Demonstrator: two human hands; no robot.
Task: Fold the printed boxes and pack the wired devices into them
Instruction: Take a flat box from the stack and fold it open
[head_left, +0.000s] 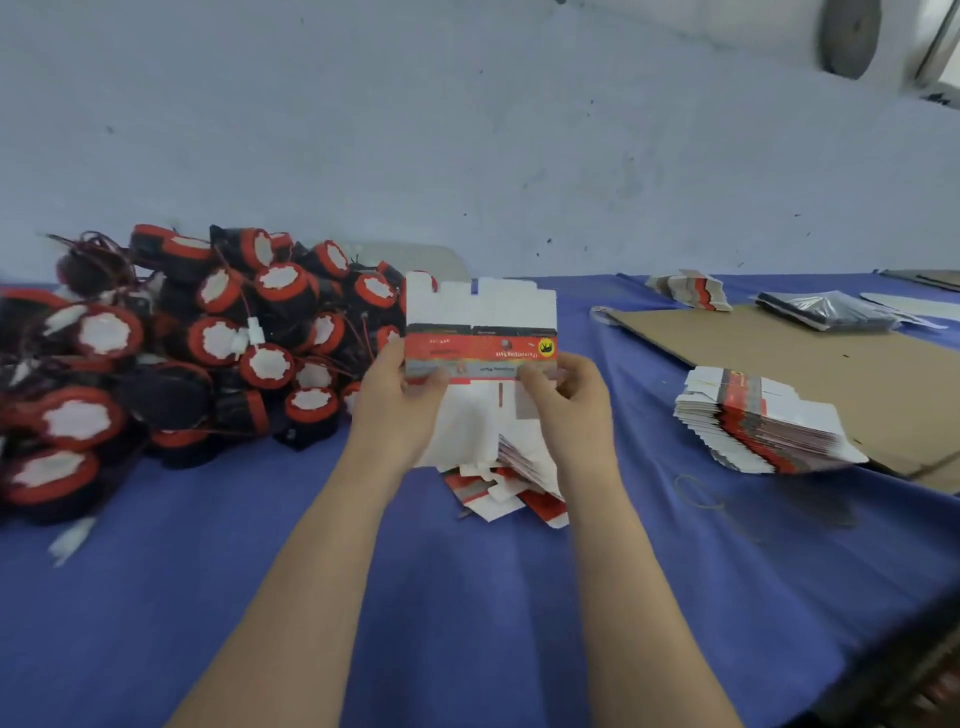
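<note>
A blue-covered surface (467, 597) ran the whole width of the view. On its left side lay the heap of wired devices (171, 343), black bodies with red rims and white faces, thin red leads tangled among them. On the right lay a brown cardboard sheet (779, 358), and a stack of flat printed boxes (763, 421) sat at its near edge. A smaller stack (685, 291) sat farther back. A loose pile of blanks (509, 483) lay in the middle, just below the hands.

Above that pile, one flat box (480, 322) was held up off the surface, not yet folded. It stood roughly upright, its red printed band running side to side and its white flaps reaching up above the band and down behind the hands. The left hand (400, 405) held the band's left end and the right hand (566, 405) its right end, so the band's long axis lay straight across from one hand to the other. Both hands gripped at the band's lower edge.

The fingers (537, 376) of the right hand were curled onto the front of the card, pinching it. The left thumb pressed the front face in the same way, the rest of that hand's fingers hidden behind the card.

With a hand at each end, the folds would probably be made across the band, between the two grips. The heap lay to the left of the box, nearer the left hand, which seemed the readier one to fetch a device once the box was formed.
</note>
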